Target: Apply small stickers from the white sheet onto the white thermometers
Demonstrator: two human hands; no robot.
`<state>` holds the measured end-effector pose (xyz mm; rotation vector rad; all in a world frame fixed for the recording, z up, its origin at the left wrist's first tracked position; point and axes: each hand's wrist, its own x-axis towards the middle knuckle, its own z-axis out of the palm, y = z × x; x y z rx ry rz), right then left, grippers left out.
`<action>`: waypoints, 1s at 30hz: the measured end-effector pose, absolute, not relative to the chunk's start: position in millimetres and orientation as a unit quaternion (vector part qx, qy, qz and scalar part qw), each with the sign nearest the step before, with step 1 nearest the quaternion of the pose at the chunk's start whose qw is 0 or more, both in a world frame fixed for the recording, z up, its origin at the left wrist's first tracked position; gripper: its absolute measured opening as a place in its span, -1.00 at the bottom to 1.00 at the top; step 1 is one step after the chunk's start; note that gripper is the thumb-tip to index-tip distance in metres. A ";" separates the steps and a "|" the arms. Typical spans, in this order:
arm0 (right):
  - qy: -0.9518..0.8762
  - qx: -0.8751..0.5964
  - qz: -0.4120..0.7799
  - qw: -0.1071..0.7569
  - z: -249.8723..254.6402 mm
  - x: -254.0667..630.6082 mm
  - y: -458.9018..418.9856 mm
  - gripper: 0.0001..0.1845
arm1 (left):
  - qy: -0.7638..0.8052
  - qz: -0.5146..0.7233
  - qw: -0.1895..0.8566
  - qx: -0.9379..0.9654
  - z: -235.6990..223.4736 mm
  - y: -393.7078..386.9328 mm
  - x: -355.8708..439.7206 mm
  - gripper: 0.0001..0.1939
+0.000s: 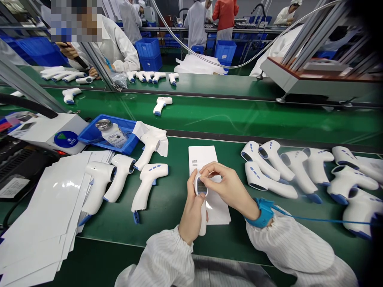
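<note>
left hand (193, 211) grasping infrared thermometer (203, 223) by handle, screen up | right hand (226, 185) pinching its screen end, fingertips clear of display | white sheet (200, 159) beneath

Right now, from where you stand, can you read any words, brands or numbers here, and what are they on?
Nothing can be read for certain:
Bottle label: too small to read.
Round blue sticker: too small to read.
Sheet under the hands: small print, too small to read.
Screen of the thermometer in the left hand: too blurred to read.
</note>
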<state>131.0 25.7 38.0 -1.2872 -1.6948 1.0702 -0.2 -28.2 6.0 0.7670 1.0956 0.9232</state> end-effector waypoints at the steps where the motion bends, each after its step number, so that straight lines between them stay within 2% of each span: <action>1: -0.673 -0.495 0.416 0.360 37.2 132.2 25.2 -0.95 | 0.488 0.415 0.689 0.339 6.1 -28.2 -0.4 -0.34; 3: -0.704 -0.466 0.418 0.336 34.9 134.6 24.2 -0.74 | 0.483 0.421 0.693 0.330 6.8 -28.2 -0.9 -0.32; 5: -0.731 -0.435 0.415 0.324 31.6 136.0 24.1 -0.63 | 0.478 0.427 0.696 0.323 7.4 -28.2 -1.4 -0.32; 10: -0.733 -0.448 0.355 0.368 26.6 131.5 30.7 -0.95 | 0.464 0.434 0.691 0.346 4.2 -29.4 -1.2 -0.29; 15: -0.664 -0.535 0.337 0.401 31.3 128.9 31.3 -0.78 | 0.453 0.460 0.693 0.320 2.8 -31.4 -1.6 -0.32; 17: -0.622 -0.573 0.390 0.363 36.0 128.8 21.2 -0.77 | 0.451 0.504 0.673 0.299 8.4 -30.3 -2.6 -0.31; 18: -0.618 -0.566 0.444 0.316 38.6 128.3 14.4 -0.78 | 0.445 0.531 0.662 0.286 12.7 -28.9 -3.3 -0.30; 21: -0.629 -0.458 0.605 0.170 43.4 124.8 -0.6 -0.73 | 0.411 0.562 0.663 0.275 27.9 -21.3 -6.7 -0.32; 23: -0.636 -0.423 0.623 0.168 41.8 121.8 6.8 -0.65 | 0.415 0.529 0.670 0.316 36.5 -15.2 -12.3 -0.31; 26: -0.657 -0.512 0.510 0.212 35.2 119.3 57.1 -0.66 | 0.517 0.480 0.567 0.425 41.4 -9.4 -29.7 -0.30; 28: -0.660 -0.604 0.399 0.201 33.3 121.8 108.2 -0.67 | 0.609 0.461 0.437 0.474 38.7 -8.4 -47.7 -0.36; 30: -0.643 -0.649 0.337 0.227 35.7 127.1 157.0 -0.58 | 0.689 0.435 0.305 0.493 32.2 -8.6 -69.1 -0.38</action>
